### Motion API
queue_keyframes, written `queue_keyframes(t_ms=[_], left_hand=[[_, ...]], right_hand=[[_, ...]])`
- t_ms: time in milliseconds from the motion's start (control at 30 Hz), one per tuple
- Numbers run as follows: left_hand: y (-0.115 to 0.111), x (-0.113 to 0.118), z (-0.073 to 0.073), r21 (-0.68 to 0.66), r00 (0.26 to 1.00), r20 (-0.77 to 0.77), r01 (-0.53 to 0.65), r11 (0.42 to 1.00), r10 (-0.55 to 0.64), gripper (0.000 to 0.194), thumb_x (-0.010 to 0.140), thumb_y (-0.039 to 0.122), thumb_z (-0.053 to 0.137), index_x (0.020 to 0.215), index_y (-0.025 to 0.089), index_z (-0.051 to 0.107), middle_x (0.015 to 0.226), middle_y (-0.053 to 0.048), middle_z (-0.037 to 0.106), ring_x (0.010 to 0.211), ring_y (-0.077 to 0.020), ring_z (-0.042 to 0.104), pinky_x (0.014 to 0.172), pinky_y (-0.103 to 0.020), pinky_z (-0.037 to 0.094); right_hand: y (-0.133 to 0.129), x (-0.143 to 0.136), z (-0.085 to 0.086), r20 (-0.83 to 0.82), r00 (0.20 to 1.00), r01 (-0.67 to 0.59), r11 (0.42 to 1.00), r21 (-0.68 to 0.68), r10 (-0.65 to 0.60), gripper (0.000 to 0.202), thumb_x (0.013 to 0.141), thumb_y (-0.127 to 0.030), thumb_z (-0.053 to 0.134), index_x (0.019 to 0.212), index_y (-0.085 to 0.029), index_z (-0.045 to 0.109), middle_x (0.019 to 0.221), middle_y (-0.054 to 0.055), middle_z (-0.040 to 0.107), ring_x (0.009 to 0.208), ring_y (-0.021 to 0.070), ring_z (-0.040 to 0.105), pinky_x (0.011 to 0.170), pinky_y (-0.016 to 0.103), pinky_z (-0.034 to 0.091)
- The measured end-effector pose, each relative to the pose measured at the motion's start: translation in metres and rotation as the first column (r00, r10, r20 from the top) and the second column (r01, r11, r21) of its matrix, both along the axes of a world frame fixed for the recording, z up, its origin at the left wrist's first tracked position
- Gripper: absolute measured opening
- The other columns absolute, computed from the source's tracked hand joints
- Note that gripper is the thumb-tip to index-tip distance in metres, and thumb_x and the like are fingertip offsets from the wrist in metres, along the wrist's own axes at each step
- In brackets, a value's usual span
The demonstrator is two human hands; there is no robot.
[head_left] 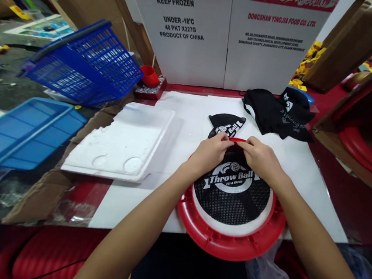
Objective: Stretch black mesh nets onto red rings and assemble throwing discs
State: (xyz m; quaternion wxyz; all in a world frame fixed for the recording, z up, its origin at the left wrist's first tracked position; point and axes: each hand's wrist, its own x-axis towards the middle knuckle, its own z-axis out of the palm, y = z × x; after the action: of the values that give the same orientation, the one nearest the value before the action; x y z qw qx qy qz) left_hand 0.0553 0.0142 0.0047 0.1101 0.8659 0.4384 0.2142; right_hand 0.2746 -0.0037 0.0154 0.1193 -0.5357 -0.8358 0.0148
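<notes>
A red plastic ring (228, 246) leans toward me at the table's front edge. Inside it lies a round black mesh (232, 205) with a white border and the print "Throw Ball". At the ring's far side my left hand (211, 150) pinches the mesh edge against the rim. My right hand (260, 157) does the same just to the right, its fingertips close to the left ones. The fingers partly hide the far rim. Just beyond the hands a second black mesh piece (226, 122) lies on the white sheet.
A heap of black mesh pieces (277, 113) lies at the back right. White foam (123, 144) is on the left, beside a blue basket (87, 66) and a blue lid (29, 129). Behind stands a white printed carton (193, 61); a red cup (150, 77) sits near its left corner.
</notes>
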Motion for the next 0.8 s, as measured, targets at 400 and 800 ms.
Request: queue_keyframes(t_ms=[400,800], left_hand=[[-0.003,0.002,0.013,0.022,0.972,-0.235,0.010,1.000,-0.004,0.037,0.102,0.010,0.047,0.125,0.021,0.075,0.121,-0.011,0.066,0.080,-0.0211,0.068,0.069,-0.036,0.051],[-0.004,0.005,0.029,0.046,0.926,-0.377,-0.016,0.999,0.033,0.033,0.101,0.009,0.049,0.124,0.015,0.072,0.124,-0.015,0.066,0.092,-0.0269,0.069,0.077,-0.040,0.054]], right_hand=[[-0.002,0.002,-0.003,0.111,0.993,-0.031,0.999,0.014,0.029,0.045,0.104,-0.013,0.040,0.133,-0.025,0.072,0.107,0.009,0.061,0.071,0.0156,0.047,0.061,0.033,0.026],[0.001,-0.003,0.007,0.225,0.974,-0.024,0.999,-0.033,0.031,0.041,0.105,-0.018,0.039,0.131,-0.026,0.071,0.114,0.011,0.061,0.074,0.0178,0.053,0.063,0.033,0.031]])
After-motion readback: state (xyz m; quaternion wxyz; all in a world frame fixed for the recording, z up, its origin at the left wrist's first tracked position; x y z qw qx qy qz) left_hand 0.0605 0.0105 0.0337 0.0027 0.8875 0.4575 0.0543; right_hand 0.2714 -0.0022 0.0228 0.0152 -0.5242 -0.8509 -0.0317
